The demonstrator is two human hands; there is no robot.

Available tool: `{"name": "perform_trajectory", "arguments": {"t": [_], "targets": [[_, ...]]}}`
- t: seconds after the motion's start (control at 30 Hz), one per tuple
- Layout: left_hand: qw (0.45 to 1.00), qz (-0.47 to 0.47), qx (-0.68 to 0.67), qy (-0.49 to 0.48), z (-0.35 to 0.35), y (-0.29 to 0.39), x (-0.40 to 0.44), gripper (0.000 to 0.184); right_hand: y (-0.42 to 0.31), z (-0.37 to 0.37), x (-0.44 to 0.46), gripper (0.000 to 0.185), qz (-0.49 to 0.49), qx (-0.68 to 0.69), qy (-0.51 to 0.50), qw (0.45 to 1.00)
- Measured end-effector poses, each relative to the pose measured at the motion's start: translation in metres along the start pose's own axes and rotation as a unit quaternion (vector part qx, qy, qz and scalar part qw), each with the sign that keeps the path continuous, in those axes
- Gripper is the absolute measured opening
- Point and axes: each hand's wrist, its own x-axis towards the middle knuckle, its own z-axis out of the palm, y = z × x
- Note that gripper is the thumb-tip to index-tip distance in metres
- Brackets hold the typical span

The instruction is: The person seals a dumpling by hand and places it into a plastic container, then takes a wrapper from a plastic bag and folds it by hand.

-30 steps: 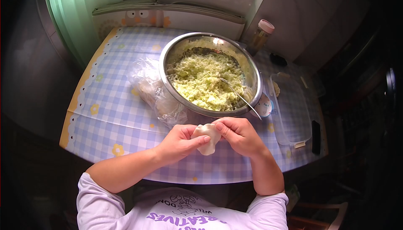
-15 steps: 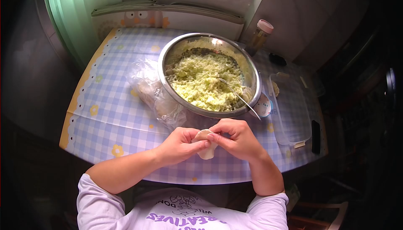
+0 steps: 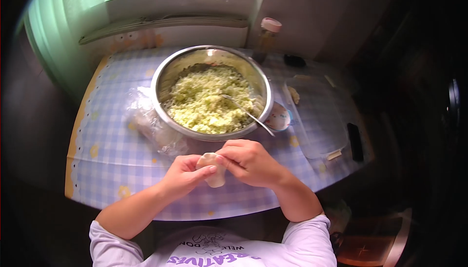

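A pale dumpling wrapper (image 3: 215,177) hangs between my two hands, near the front edge of the table. My left hand (image 3: 187,172) grips it from the left, thumb laid across the front. From the right, my right hand (image 3: 248,162) pinches its upper edge between thumb and fingers. Just beyond my hands stands a large steel bowl (image 3: 158,99) of chopped, pale green filling (image 3: 209,96). A metal spoon (image 3: 258,122) rests in the filling with its handle over the bowl's near right rim. Whether any filling is inside the wrapper, I cannot tell.
Left of the bowl lies a clear plastic bag (image 3: 158,128) with pale contents. To the right are a small round patterned item (image 3: 279,117), a clear plastic container (image 3: 317,130) with a pale piece in it, and a black object (image 3: 355,142). A pink-lidded jar (image 3: 267,35) stands behind.
The camera view has turned, so the table and bowl appear further left. Both hands keep hold of the wrapper, with little change in their grip.
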Motion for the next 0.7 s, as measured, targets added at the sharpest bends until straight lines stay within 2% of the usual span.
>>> {"name": "perform_trajectory", "arguments": {"t": [0.43, 0.53, 0.7], "targets": [[0.994, 0.053, 0.094, -0.022, -0.008, -0.006, -0.002, 0.016, 0.003, 0.006, -0.004, 0.012, -0.039, -0.005, 0.022, 0.999], [0.993, 0.07, 0.089, -0.016, -0.005, -0.001, -0.002, 0.014, 0.001, 0.006, -0.004, 0.011, -0.049, -0.024, 0.046, 0.997], [0.996, 0.084, -0.016, 0.003, -0.012, -0.007, 0.001, 0.016, 0.0, 0.01, -0.001, 0.013, -0.089, 0.013, 0.107, 0.99]]}}
